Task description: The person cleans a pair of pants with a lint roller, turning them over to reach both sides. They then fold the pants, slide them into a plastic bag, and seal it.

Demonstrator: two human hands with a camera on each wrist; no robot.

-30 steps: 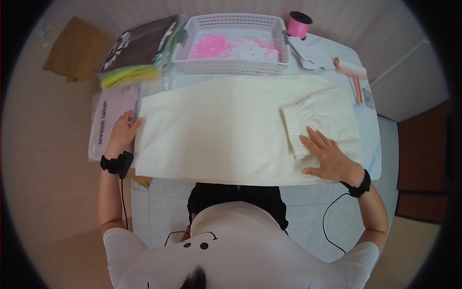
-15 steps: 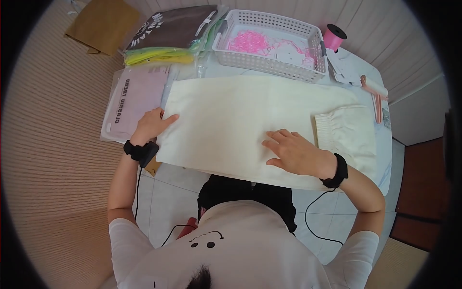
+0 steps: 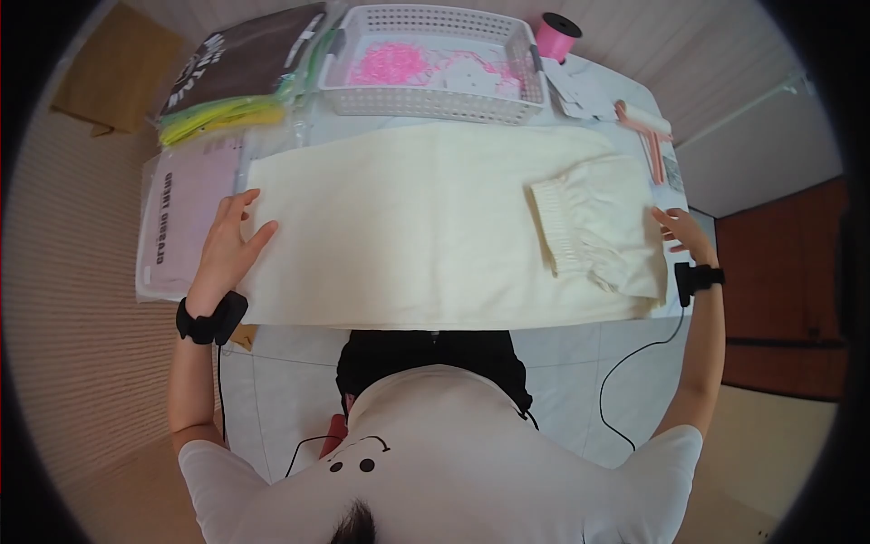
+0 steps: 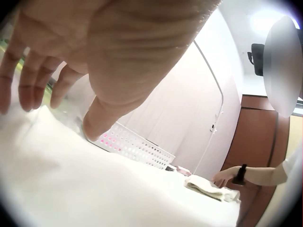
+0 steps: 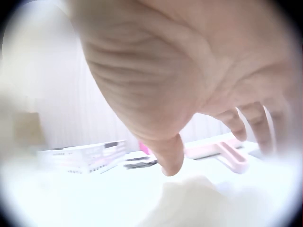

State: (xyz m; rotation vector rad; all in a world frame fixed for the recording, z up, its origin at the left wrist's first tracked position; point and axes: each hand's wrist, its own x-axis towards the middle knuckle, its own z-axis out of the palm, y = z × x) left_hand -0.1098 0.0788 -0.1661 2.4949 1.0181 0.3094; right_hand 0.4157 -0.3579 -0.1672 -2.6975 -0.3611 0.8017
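A cream garment [image 3: 390,227] lies flat across the table, its ribbed cuff [image 3: 546,231] folded over onto the right part. At its left edge is the left hand [image 3: 227,247], fingers spread and relaxed, thumb over the fabric. The right hand [image 3: 686,234] is beside the garment's right edge with loosely bent fingers, holding nothing visible. In the left wrist view the left hand [image 4: 94,52] hangs over the cloth [image 4: 85,179], fingers apart. The right wrist view shows the right hand [image 5: 189,71] above the pale fabric [image 5: 189,205]; whether it touches is unclear.
White basket [image 3: 435,104] with pink shreds stands at the back, a pink ribbon spool [image 3: 556,38] and white cards [image 3: 577,95] beside it. A pink-handled roller [image 3: 654,145] lies back right. Bagged garments [image 3: 240,63] and a pink package [image 3: 195,218] are on the left.
The right hand moved from the folded cuff onto the middle of the garment, then out to its right edge. The left hand has stayed near the left edge. The head view has shifted.
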